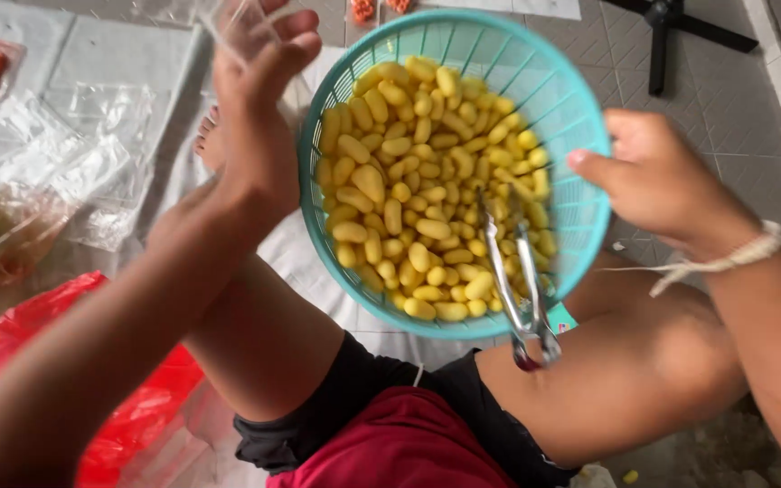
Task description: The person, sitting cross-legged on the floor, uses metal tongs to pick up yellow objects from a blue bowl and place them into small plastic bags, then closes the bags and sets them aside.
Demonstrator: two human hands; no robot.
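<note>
Head view showed the right hand [657, 181] gripping the light, flexible teal plastic basket [580, 217] of yellow puffed snacks [418, 190] by its three-o'clock rim, while the left hand [259, 99] pinched a flimsy clear plastic bag [228, 18] in its fingers at ten o'clock.

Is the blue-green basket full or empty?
Nearly full. The teal basket is heaped with yellow snack pieces almost to its rim, and metal tongs lie in it. The right hand holds its edge.

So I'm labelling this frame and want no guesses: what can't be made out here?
Head view only:
- Left hand: fingertips and the clear bag they pinch are cut off by the top edge.
- Tongs: tips buried in yellow snacks.
- Right hand: fingers hidden behind the teal basket rim.
</note>
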